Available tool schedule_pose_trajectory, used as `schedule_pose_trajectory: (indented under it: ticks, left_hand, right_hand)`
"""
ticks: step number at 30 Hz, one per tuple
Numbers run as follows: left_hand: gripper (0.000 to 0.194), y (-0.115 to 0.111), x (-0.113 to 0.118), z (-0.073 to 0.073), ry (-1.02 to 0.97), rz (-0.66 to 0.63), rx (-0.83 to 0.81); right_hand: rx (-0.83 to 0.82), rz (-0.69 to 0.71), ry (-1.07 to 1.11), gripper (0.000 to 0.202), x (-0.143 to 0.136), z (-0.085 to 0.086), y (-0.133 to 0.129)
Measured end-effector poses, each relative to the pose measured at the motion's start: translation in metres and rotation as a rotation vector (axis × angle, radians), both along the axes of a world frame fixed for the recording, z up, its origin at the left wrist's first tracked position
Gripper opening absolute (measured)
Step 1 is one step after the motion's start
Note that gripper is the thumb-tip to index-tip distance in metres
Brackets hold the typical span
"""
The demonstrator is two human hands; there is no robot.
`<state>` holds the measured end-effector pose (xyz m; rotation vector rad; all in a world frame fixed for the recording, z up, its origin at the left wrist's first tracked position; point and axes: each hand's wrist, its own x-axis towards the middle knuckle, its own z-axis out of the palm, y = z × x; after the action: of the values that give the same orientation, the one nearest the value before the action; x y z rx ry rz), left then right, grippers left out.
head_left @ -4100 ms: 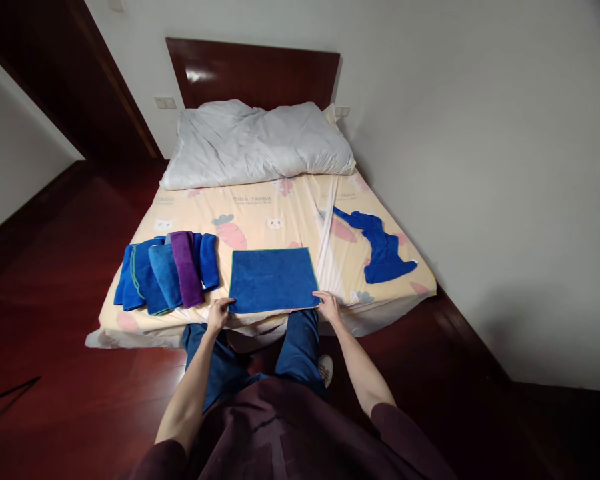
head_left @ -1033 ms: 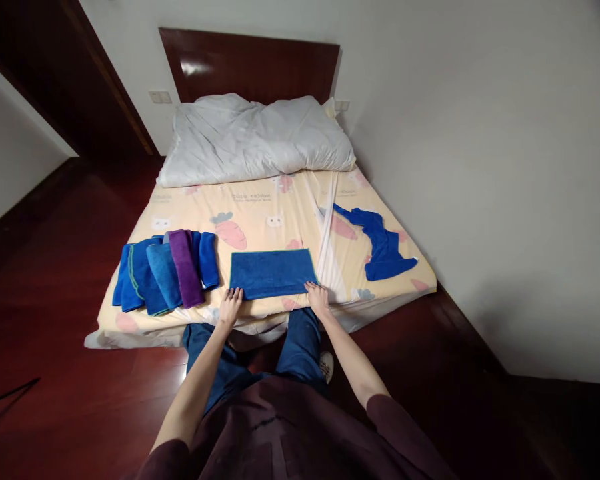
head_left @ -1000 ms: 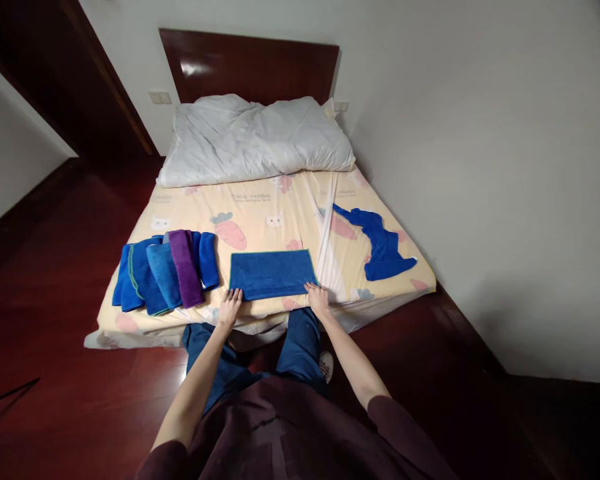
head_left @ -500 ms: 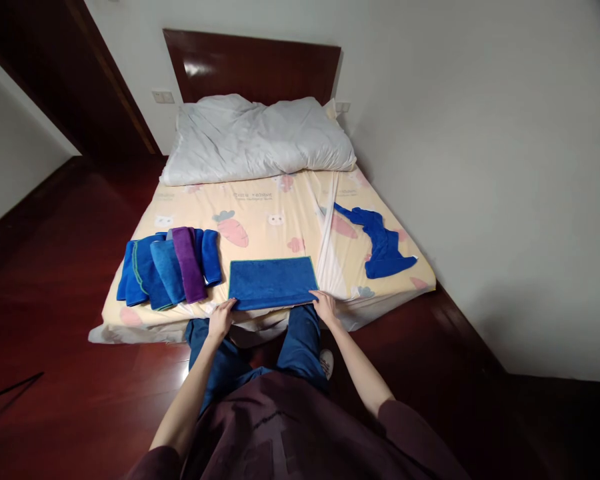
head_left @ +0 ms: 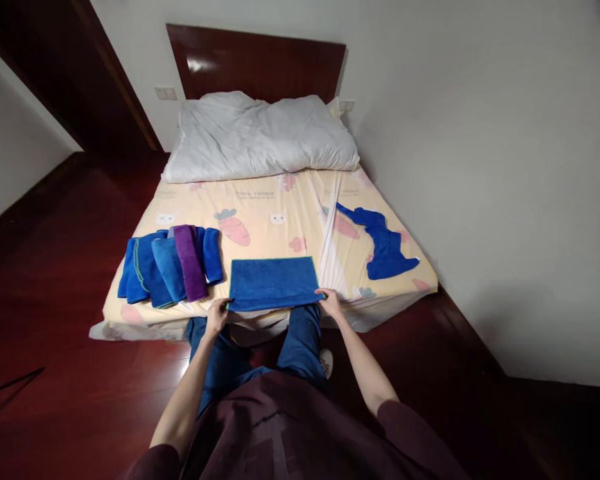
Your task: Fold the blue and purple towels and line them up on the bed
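A blue towel [head_left: 274, 280] with a green edge lies flat near the foot of the bed, its near edge turned over in a narrow fold. My left hand [head_left: 217, 316] pinches the left end of that fold. At the opposite end, my right hand [head_left: 331, 303] grips the right corner between thumb and fingers. To the left lies a group of rolled or folded towels, several blue [head_left: 167, 270] and one purple [head_left: 191, 262]. Off to the right, a crumpled dark blue cloth [head_left: 386, 244] is spread loosely on the sheet.
The bed wears a yellow sheet [head_left: 280, 237] printed with carrots. A white quilt [head_left: 260, 137] is bunched against the dark wooden headboard [head_left: 255, 63]. My legs stand against the bed's near edge, and a white wall [head_left: 505, 200] rises on the right.
Both hands have shifted slightly outward, away from each other, along the towel's near edge. The folded strip looks stretched wider. The other towels lie where they were.
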<state>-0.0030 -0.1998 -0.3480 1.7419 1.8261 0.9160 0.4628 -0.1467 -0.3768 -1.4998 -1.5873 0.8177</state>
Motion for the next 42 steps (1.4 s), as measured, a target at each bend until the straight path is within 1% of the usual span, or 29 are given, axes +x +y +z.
schedule_pose_trajectory:
  ticks: [6,11,16,21,26,29,31,33,37,42]
  left_hand:
    - [0.041,-0.001,0.001,0.001,0.02,0.001,0.005]
    - [0.044,-0.002,0.003,0.002,0.055,-0.059,0.038]
    - [0.044,-0.004,0.003,0.0,0.076,-0.093,0.03]
    - [0.04,-0.006,0.003,0.0,0.078,-0.081,0.029]
    - [0.036,-0.003,0.003,0.002,0.039,-0.066,0.005]
    - [0.031,0.0,0.005,0.004,-0.024,-0.005,-0.015]
    - [0.034,0.003,0.007,0.006,-0.06,0.069,-0.036]
    - [0.042,0.005,0.009,0.008,-0.107,0.134,-0.053]
    - [0.055,0.009,0.013,0.009,-0.259,0.209,-0.068]
    - [0.058,0.013,0.015,0.007,-0.286,0.284,-0.105]
  right_hand:
    - [-0.042,0.008,0.04,0.035,0.003,-0.003,0.002]
    - [-0.062,-0.009,0.094,0.031,0.003,-0.005,0.0]
    - [-0.06,0.003,0.12,0.028,0.004,-0.008,0.001]
    - [-0.052,0.001,0.115,0.028,0.005,-0.01,0.0]
    - [-0.084,-0.007,0.099,0.028,0.005,-0.005,-0.001]
    - [-0.092,-0.007,0.146,0.027,0.004,-0.001,0.0]
    - [-0.093,-0.03,0.169,0.026,0.003,0.002,0.0]
    - [-0.085,-0.068,0.176,0.033,0.001,0.004,0.001]
    - [-0.065,-0.123,0.202,0.05,-0.005,0.01,0.002]
    - [-0.048,-0.198,0.207,0.055,-0.011,0.011,0.008]
